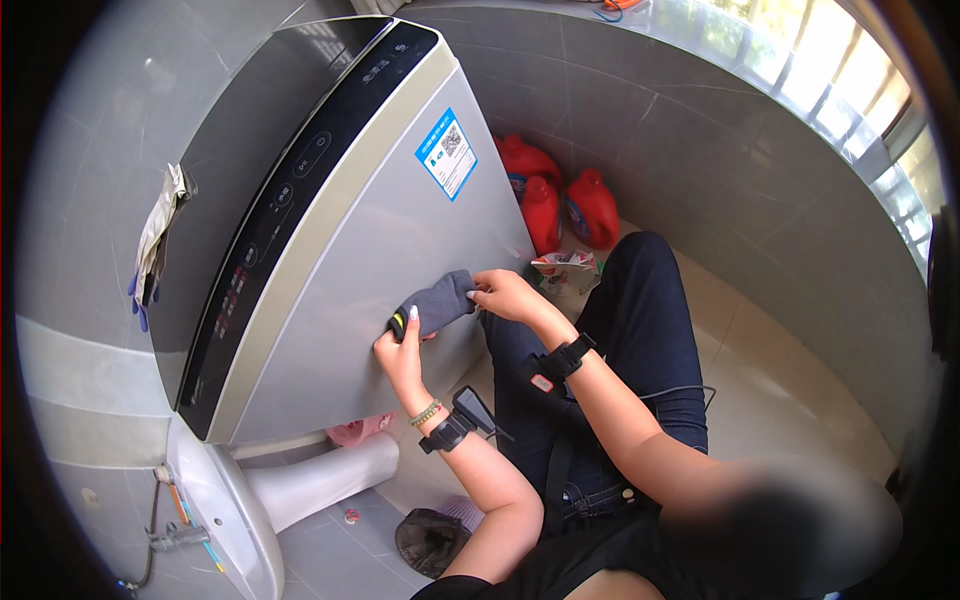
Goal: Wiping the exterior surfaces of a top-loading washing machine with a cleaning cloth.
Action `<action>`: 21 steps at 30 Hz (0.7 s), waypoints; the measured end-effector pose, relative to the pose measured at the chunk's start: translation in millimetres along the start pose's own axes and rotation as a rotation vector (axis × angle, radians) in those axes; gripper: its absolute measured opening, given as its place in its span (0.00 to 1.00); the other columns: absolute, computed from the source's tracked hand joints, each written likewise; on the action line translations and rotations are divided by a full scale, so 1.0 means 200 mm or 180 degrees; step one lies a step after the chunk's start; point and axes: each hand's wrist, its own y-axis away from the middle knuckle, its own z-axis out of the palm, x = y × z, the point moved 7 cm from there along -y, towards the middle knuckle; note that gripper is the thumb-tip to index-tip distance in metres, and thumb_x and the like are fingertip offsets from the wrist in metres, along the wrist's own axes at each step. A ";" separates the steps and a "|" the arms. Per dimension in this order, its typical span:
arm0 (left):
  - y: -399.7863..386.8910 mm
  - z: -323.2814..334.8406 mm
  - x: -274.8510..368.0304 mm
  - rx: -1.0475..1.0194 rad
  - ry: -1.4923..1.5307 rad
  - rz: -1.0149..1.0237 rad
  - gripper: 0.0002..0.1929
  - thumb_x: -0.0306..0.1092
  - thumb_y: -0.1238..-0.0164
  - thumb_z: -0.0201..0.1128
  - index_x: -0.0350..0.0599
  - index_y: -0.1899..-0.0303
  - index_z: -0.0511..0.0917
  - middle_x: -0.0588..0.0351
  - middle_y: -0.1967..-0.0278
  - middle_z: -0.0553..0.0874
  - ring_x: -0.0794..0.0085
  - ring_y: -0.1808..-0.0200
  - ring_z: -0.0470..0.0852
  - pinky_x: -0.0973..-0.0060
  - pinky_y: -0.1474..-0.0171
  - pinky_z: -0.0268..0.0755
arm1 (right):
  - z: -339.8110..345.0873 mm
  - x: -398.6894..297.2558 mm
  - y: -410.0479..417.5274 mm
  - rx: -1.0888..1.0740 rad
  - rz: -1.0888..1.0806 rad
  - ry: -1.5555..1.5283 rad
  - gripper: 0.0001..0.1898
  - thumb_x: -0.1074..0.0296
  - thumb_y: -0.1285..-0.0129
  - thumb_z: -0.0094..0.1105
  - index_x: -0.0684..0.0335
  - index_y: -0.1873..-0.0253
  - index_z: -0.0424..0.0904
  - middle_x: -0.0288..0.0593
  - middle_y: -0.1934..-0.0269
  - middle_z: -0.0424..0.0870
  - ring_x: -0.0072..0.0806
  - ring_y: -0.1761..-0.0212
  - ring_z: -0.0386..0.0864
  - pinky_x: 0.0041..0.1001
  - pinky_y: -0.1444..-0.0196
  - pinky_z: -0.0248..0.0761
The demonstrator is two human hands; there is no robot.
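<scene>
A dark grey sock (442,300) with a black and yellow band at one end is stretched between my two hands. My left hand (401,352) grips the banded end, its thumb on top of the fabric. At the other end, the fingertips of my right hand (506,294) pinch the edge of the cloth. Both hands are in front of the grey front panel of a top-loading washing machine (375,240), above my bent knees. The fingers beneath the sock are mostly hidden.
Several red detergent bottles (592,208) stand in the corner beyond the washer, near a crumpled plastic packet (564,270). At lower left is a white pedestal washbasin (225,517). A pink basin (360,430) sits behind its pedestal. A dark bin (431,541) stands by my left elbow.
</scene>
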 end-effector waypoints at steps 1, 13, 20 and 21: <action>0.00 0.00 0.00 -0.0010 -0.0030 0.0017 0.17 0.36 0.44 0.65 0.23 0.72 0.77 0.54 0.80 0.79 0.77 0.80 0.77 0.80 0.76 0.69 | 0.00 0.00 0.00 -0.0009 0.0016 0.0004 0.13 0.68 0.48 0.55 0.67 0.58 0.78 0.54 0.69 0.81 0.43 0.65 0.79 0.34 0.61 0.70; 0.00 -0.01 0.00 0.0014 -0.0094 0.0046 0.18 0.37 0.44 0.65 0.25 0.75 0.77 0.59 0.83 0.76 0.80 0.82 0.74 0.81 0.78 0.66 | 0.00 0.00 0.00 -0.0037 0.0047 0.0022 0.13 0.67 0.48 0.55 0.67 0.58 0.77 0.53 0.69 0.81 0.43 0.65 0.79 0.33 0.61 0.70; -0.01 -0.01 -0.01 0.0011 -0.0148 0.0005 0.18 0.37 0.44 0.65 0.24 0.75 0.77 0.59 0.83 0.76 0.80 0.82 0.74 0.81 0.78 0.67 | 0.00 0.01 0.00 -0.0036 0.0034 0.0016 0.13 0.66 0.48 0.55 0.66 0.58 0.78 0.52 0.69 0.81 0.42 0.64 0.79 0.33 0.61 0.70; 0.00 -0.01 -0.01 0.0008 -0.0113 -0.0010 0.18 0.37 0.44 0.65 0.24 0.74 0.77 0.59 0.83 0.76 0.80 0.82 0.74 0.80 0.78 0.67 | 0.00 0.01 -0.01 -0.0038 0.0037 0.0017 0.13 0.66 0.48 0.55 0.66 0.58 0.78 0.52 0.69 0.81 0.42 0.64 0.79 0.33 0.61 0.70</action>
